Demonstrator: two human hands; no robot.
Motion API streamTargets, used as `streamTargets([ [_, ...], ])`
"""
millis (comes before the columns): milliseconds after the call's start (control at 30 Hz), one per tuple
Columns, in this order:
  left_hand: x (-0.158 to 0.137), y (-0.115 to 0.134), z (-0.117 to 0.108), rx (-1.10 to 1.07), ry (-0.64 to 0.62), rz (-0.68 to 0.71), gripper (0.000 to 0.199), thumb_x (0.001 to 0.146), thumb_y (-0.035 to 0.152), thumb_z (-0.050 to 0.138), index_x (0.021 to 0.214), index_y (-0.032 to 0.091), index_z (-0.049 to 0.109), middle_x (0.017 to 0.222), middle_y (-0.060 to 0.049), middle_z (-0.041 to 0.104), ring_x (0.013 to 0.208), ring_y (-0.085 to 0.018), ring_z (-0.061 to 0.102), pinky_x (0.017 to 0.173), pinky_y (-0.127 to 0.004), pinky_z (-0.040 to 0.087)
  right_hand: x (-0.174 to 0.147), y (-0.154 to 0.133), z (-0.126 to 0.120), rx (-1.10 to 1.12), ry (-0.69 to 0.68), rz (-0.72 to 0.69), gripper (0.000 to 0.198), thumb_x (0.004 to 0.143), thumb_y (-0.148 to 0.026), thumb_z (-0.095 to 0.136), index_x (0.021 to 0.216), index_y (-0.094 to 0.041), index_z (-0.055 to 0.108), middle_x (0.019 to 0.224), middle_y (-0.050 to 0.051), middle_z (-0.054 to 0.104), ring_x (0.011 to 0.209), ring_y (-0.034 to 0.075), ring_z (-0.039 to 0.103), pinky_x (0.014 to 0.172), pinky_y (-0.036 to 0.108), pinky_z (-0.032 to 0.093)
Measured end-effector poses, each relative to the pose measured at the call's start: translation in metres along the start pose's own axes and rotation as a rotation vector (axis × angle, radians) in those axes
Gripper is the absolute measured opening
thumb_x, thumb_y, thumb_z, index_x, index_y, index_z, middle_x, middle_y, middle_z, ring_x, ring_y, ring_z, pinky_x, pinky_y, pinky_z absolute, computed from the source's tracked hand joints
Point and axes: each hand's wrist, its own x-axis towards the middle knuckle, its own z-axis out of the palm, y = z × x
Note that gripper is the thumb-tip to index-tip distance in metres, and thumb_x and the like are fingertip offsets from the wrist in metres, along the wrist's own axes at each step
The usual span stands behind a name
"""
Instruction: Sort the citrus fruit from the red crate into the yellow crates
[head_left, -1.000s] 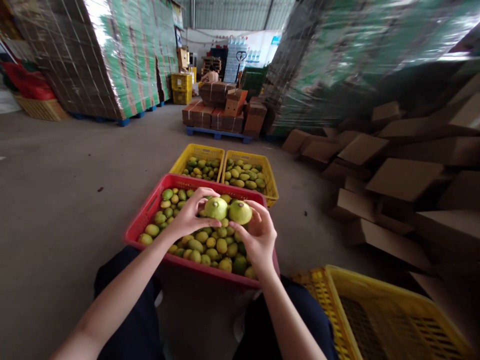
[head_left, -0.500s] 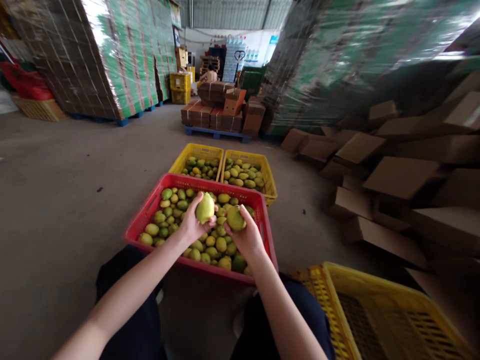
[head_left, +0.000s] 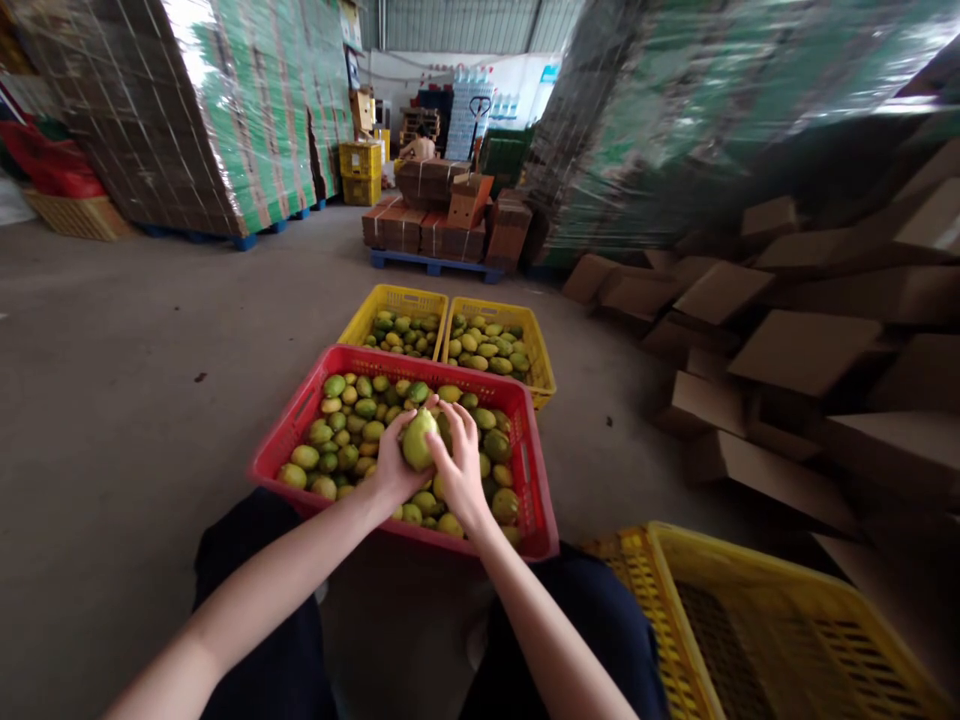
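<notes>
A yellow-green lemon (head_left: 418, 440) with a pointed tip sits in my left hand (head_left: 394, 465), whose fingers wrap round it from the left and below. My right hand (head_left: 459, 465) has closed in from the right, its thumb against that lemon. Between its thumb and fingers a darker green lemon (head_left: 445, 432) shows in part; the rest is hidden by the fingers. Both hands are above a red crate (head_left: 541, 500) full of green and yellow lemons.
Two yellow crates (head_left: 551, 375) of lemons stand just beyond the red one. A yellow crate (head_left: 675, 620) is at my right knee. Cardboard boxes (head_left: 802, 350) lie heaped on the right. Farther off are a loaded blue pallet (head_left: 435, 267), wrapped stacks and a person (head_left: 421, 145).
My right hand has moved left, bringing its lemon up against my left hand's lemon. My left hand has shifted slightly right and down. The crates stay in place.
</notes>
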Motion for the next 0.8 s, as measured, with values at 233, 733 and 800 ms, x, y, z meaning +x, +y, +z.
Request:
streamTargets([
  [233,0.002,0.001,-0.013,0.128,-0.202,-0.025,0.052,0.082,0.037,0.048,0.127,0.012,0.055,0.121,-0.010,0.062,0.120,-0.027,0.053,0.105,-0.036,0.035,-0.015,0.005,0.014,-0.307,-0.013,-0.232,0.060,0.075,-0.048,0.065,0.125,-0.018,0.047,0.145,0.019,0.027,0.137,0.036,0.025,0.108,0.058,0.029],
  [733,0.009,0.039,0.018,0.245,0.015,0.364,0.042,0.088,0.035,0.037,0.055,0.016,0.056,0.056,-0.001,0.057,0.054,-0.014,0.059,0.066,-0.028,0.049,-0.009,-0.002,-0.004,-0.238,0.041,-0.662,0.056,0.081,-0.026,0.064,0.131,-0.029,0.038,0.121,0.011,0.058,0.113,0.027,0.055,0.093,0.048,0.049],
  [800,0.003,0.045,0.021,0.371,-0.089,0.516,0.042,0.087,0.032,0.037,0.053,0.017,0.055,0.056,-0.002,0.056,0.056,-0.014,0.059,0.063,-0.026,0.048,-0.006,-0.004,-0.009,-0.226,0.120,-0.598,0.053,0.079,-0.027,0.066,0.127,-0.028,0.043,0.119,0.011,0.057,0.111,0.027,0.056,0.093,0.049,0.048],
])
